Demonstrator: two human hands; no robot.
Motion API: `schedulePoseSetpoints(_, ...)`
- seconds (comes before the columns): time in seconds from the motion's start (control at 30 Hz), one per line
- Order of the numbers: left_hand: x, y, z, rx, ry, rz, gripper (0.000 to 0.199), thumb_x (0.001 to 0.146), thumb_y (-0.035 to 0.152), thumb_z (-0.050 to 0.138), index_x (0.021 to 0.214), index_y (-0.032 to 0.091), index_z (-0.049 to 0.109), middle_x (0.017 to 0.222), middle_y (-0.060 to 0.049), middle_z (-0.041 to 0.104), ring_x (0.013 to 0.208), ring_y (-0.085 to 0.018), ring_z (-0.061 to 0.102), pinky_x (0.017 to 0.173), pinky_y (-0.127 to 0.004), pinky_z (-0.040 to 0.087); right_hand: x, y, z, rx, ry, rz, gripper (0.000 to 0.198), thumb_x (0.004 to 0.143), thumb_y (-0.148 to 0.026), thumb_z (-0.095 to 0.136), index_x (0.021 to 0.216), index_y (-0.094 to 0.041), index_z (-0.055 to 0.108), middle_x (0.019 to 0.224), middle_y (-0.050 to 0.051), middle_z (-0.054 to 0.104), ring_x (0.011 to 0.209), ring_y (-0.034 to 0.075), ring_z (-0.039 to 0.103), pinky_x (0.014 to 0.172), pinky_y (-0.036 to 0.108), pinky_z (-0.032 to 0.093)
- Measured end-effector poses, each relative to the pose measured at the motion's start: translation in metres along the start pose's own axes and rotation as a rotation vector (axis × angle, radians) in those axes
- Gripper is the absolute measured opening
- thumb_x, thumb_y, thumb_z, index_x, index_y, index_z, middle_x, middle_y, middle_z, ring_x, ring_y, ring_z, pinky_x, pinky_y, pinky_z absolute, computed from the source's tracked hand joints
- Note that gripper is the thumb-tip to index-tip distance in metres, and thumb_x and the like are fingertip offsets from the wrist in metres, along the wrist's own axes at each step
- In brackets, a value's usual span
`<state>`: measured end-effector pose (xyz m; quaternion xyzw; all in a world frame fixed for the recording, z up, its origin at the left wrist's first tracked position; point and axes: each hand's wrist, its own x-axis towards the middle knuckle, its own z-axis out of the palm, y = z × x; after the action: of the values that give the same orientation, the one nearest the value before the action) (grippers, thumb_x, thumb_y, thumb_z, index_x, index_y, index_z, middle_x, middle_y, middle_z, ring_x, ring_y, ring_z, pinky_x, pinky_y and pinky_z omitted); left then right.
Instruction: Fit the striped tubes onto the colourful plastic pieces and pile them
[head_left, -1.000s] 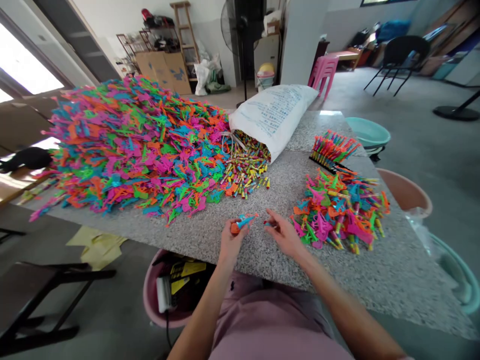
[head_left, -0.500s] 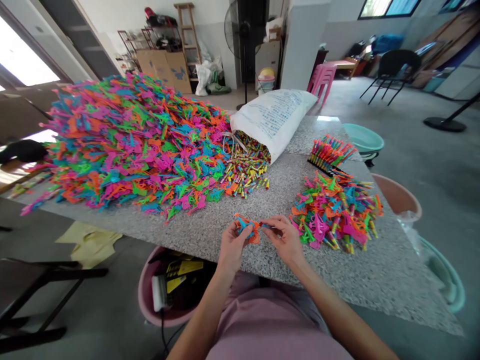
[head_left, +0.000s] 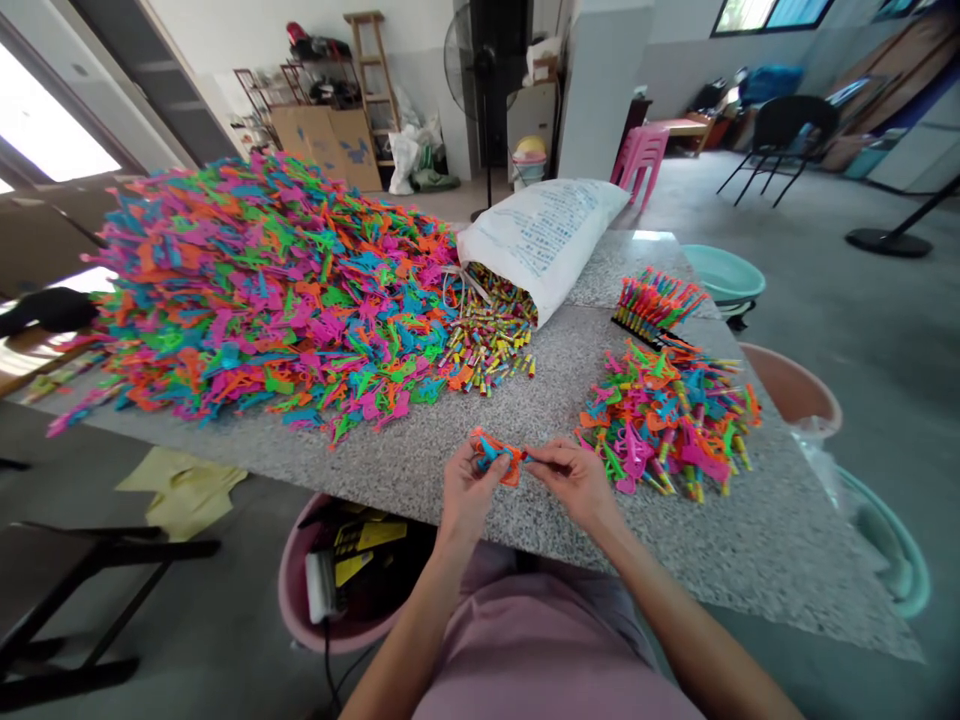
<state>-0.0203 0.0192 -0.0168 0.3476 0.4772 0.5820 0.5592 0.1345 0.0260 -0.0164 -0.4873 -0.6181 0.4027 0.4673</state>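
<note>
My left hand (head_left: 466,487) is closed round small orange and blue plastic toy pieces (head_left: 511,472) above the near edge of the granite table. The fingertips of my right hand (head_left: 577,482) pinch a small piece, mostly hidden, against the right end of those toy pieces. To the right lies a pile of plastic pieces joined to patterned tubes (head_left: 637,445). A huge heap of loose coloured plastic pieces (head_left: 277,300) covers the left of the table. Short yellow patterned tubes (head_left: 491,345) spill from a white woven sack (head_left: 547,240).
Behind the right pile stands a black rack of tubes with bright tips (head_left: 656,308). A pink tub (head_left: 289,590) holding dark and yellow items is below the table's front edge. Green basins (head_left: 724,272) and a peach basin (head_left: 799,385) stand past the right edge.
My right hand has shifted slightly, its fingers closing further round the end of the toy pieces. My left hand keeps its grip. The whole view has moved a little.
</note>
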Motion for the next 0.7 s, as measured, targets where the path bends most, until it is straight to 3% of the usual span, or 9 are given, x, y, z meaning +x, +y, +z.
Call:
schedulePoseSetpoints(0.17, 0.001, -0.007, 0.017, 0.060, 0.028, 0.038, 0.028, 0.065, 0.032, 0.078, 0.081, 0.016, 0.062, 0.072, 0.000, 0.066, 0.066, -0.011, 0.060, 0.066, -0.023, 0.049, -0.002, 0.003, -0.003, -0.055, -0.008, -0.011, 0.013, 0.077, -0.036, 0.068, 0.085, -0.030, 0.076, 0.069, 0.004, 0.064, 0.061, 0.022, 0.057, 0.053, 0.037, 0.048)
schedulePoseSetpoints(0.27, 0.012, -0.014, 0.020, 0.129, -0.109, -0.020, 0.036, 0.069, 0.039, 0.075, 0.093, 0.016, 0.062, 0.084, -0.006, 0.068, 0.074, -0.015, 0.064, 0.071, -0.028, 0.052, 0.002, 0.010, -0.038, -0.138, 0.042, -0.073, 0.014, 0.081, -0.035, 0.064, 0.090, -0.033, 0.075, 0.079, 0.006, 0.068, 0.071, 0.025, 0.062, 0.063, 0.041, 0.052)
schedulePoseSetpoints(0.3, 0.019, -0.016, 0.016, 0.177, -0.158, -0.033, 0.042, 0.069, 0.041, 0.074, 0.101, 0.016, 0.060, 0.094, -0.009, 0.068, 0.081, -0.018, 0.065, 0.074, -0.032, 0.053, 0.006, 0.013, -0.057, -0.207, 0.107, -0.106, 0.016, 0.083, -0.035, 0.062, 0.094, -0.033, 0.074, 0.085, 0.007, 0.069, 0.076, 0.026, 0.063, 0.069, 0.042, 0.053)
schedulePoseSetpoints(0.37, 0.040, -0.018, 0.002, 0.361, -0.153, 0.032, 0.057, 0.069, 0.042, 0.074, 0.117, 0.018, 0.055, 0.115, -0.016, 0.063, 0.099, -0.025, 0.064, 0.084, -0.040, 0.052, 0.018, 0.019, -0.103, -0.417, 0.367, -0.153, 0.023, 0.086, -0.038, 0.058, 0.101, -0.027, 0.072, 0.094, 0.009, 0.068, 0.086, 0.027, 0.063, 0.080, 0.046, 0.051)
schedulePoseSetpoints(0.47, 0.084, -0.022, -0.026, 0.839, 0.072, 0.281, 0.069, 0.071, 0.043, 0.071, 0.131, 0.018, 0.048, 0.138, -0.019, 0.047, 0.129, -0.034, 0.043, 0.105, -0.052, 0.035, 0.040, 0.024, -0.145, -0.826, 0.624, -0.158, 0.035, 0.085, -0.042, 0.056, 0.109, -0.019, 0.070, 0.112, 0.016, 0.062, 0.108, 0.035, 0.054, 0.094, 0.059, 0.039)
schedulePoseSetpoints(0.5, 0.099, -0.024, -0.034, 0.998, 0.134, 0.326, 0.073, 0.072, 0.044, 0.070, 0.135, 0.018, 0.045, 0.145, -0.019, 0.040, 0.137, -0.036, 0.032, 0.110, -0.055, 0.027, 0.047, 0.025, -0.143, -0.894, 0.631, -0.186, 0.036, 0.085, -0.041, 0.056, 0.112, -0.019, 0.069, 0.119, 0.017, 0.058, 0.114, 0.037, 0.050, 0.097, 0.060, 0.036)
schedulePoseSetpoints(0.57, 0.127, -0.029, -0.043, 1.247, 0.171, 0.355, 0.080, 0.073, 0.047, 0.068, 0.142, 0.020, 0.038, 0.154, -0.017, 0.027, 0.143, -0.039, 0.013, 0.112, -0.060, 0.016, 0.065, 0.028, -0.115, -0.882, 0.509, -0.272, 0.036, 0.085, -0.037, 0.057, 0.116, -0.021, 0.066, 0.127, 0.016, 0.052, 0.121, 0.034, 0.045, 0.100, 0.055, 0.036)
schedulePoseSetpoints(0.63, 0.147, -0.034, -0.045, 1.402, 0.118, 0.369, 0.082, 0.076, 0.050, 0.063, 0.147, 0.023, 0.031, 0.157, -0.013, 0.020, 0.145, -0.039, 0.004, 0.112, -0.062, 0.010, 0.089, 0.035, -0.065, -0.751, 0.236, -0.314, 0.034, 0.086, -0.033, 0.057, 0.117, -0.022, 0.065, 0.126, 0.013, 0.053, 0.119, 0.028, 0.048, 0.100, 0.045, 0.040)
schedulePoseSetpoints(0.7, 0.159, -0.040, -0.044, 1.489, 0.088, 0.412, 0.078, 0.081, 0.053, 0.056, 0.148, 0.023, 0.028, 0.157, -0.012, 0.020, 0.145, -0.037, 0.002, 0.112, -0.062, 0.008, 0.122, 0.046, -0.013, -0.693, 0.039, -0.163, 0.040, 0.084, -0.032, 0.060, 0.123, -0.022, 0.061, 0.129, 0.012, 0.052, 0.121, 0.025, 0.047, 0.101, 0.038, 0.040)
